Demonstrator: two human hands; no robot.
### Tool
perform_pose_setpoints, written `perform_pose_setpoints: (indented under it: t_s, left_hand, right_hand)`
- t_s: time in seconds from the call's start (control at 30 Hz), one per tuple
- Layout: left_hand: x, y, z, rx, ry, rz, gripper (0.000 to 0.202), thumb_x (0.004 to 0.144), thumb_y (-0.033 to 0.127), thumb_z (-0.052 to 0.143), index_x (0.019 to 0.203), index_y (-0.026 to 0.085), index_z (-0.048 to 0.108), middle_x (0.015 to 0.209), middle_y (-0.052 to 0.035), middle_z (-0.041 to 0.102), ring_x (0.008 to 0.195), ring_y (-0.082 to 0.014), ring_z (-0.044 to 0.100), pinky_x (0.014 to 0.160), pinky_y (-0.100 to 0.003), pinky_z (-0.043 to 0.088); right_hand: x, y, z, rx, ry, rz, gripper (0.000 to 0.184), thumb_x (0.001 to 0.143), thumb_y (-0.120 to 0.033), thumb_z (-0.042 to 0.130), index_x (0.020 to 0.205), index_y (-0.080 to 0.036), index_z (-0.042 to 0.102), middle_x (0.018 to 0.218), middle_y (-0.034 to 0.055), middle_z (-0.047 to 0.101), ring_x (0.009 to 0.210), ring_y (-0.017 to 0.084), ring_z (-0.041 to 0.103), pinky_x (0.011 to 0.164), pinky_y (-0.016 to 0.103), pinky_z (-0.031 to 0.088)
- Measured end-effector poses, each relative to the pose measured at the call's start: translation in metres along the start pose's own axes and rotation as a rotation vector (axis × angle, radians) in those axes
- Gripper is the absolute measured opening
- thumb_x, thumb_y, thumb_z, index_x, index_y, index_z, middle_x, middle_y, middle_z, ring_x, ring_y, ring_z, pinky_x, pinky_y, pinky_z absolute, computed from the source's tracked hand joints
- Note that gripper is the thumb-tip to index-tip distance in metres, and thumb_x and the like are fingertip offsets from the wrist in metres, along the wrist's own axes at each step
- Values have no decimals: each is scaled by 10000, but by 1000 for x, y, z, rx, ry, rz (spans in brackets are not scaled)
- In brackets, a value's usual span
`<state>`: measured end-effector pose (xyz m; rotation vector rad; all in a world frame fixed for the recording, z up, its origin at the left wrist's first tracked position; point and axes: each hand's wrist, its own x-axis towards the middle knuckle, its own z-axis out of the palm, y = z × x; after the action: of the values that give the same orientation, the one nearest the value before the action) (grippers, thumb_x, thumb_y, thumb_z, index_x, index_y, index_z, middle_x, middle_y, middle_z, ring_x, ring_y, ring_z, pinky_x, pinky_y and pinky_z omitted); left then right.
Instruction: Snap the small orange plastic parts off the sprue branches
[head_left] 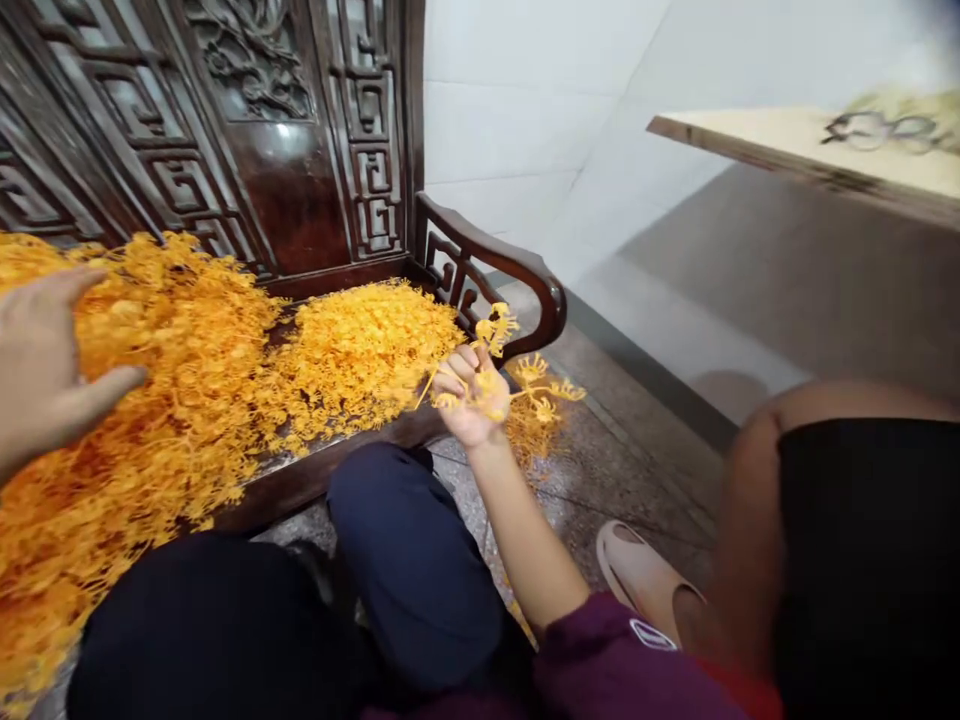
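At the left edge my left hand (41, 360) hangs over a big heap of orange-yellow plastic flower sprigs (172, 350), its thumb and fingers apart and nothing in them. Whether it touches the heap I cannot tell. My right hand (471, 395) is closed around a branched yellow plastic sprig (536, 395), held up beyond my knees. The sprig's branches, tipped with small claw-like heads, stick out above and to the right of my fist. Behind that hand, a smaller pile of sprigs (367, 350) lies on the dark carved wooden bench (292, 490).
More sprigs (532, 435) lie low beyond the bench's curved armrest (551, 300). Another person's bare knee (750, 480) and pale slipper (637, 560) are at the right. Eyeglasses (877, 130) rest on a board-like tabletop (750, 125) at upper right.
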<state>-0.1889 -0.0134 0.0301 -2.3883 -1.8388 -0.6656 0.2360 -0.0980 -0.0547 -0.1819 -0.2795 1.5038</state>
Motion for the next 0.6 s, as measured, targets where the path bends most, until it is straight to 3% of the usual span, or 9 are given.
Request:
perform_pose_setpoints:
  t_s: [0.07,0.1,0.17,0.23,0.3,0.33,0.4,0.5,0.6]
  left_hand:
    - [-9,47,3,-169,15,202,862,884,848,526,1647,470,390,1711,71,443,1549,-428,423,1337,-581,261]
    - [-14,74,8,-301,-34,209,732,940,751,576,1597,443,476,1627,32,544,1451,-396,535,1276,-566,375]
    - [-25,126,24,-649,-258,132,587,1063,611,533,1578,328,512,1616,-67,553,1401,-343,584,1187,-511,487]
    - [-34,169,47,-968,-476,68,684,1039,688,542,1573,262,510,1581,-126,575,1405,-337,578,1141,-479,527]
    - [-40,197,68,-1091,-671,2,696,1000,727,596,1478,222,608,1367,-141,699,1273,-317,658,1032,-435,575]
    - [-42,205,76,-1139,-737,14,678,961,704,681,1420,206,658,1259,-131,736,1208,-304,685,987,-407,583]
    - [-40,210,84,-1168,-757,30,546,916,640,781,1223,188,759,1048,-93,766,1007,-252,719,863,-347,583]
    - [-28,202,80,-1160,-591,3,409,892,585,841,927,182,783,839,-52,748,770,-180,674,734,-290,544]
    - [-11,190,69,-1268,-411,-79,425,811,588,920,871,193,775,727,-40,710,684,-168,644,673,-276,532]
  right_hand:
    - [-6,0,2,67,-60,46,382,1123,-329,485,766,-230,395,613,-77,236,530,120,225,510,183,352]
    - [-9,1,4,97,-89,73,390,1137,-352,457,773,-231,387,609,-78,240,528,119,229,504,176,354]
    - [-14,6,7,149,-150,121,431,1154,-412,414,766,-234,350,592,-81,236,521,119,223,481,166,344]
    - [-16,12,10,170,-201,132,495,1148,-493,412,739,-237,303,564,-84,207,511,122,185,449,162,314]
    - [-16,16,11,140,-220,96,561,1123,-567,451,710,-235,265,538,-86,169,504,124,132,426,172,282]
    - [-15,16,12,110,-213,74,585,1110,-589,473,700,-234,255,531,-86,155,506,125,111,421,179,270]
    - [-11,12,11,36,-186,19,613,1091,-612,511,685,-232,251,525,-87,137,510,126,81,417,193,252]
    - [-4,-4,10,-117,-155,-82,628,1062,-652,545,679,-238,269,531,-87,120,522,135,53,416,225,236]
    - [2,-21,9,-326,-169,-150,624,1023,-731,539,686,-252,324,550,-83,134,533,147,76,436,259,258]
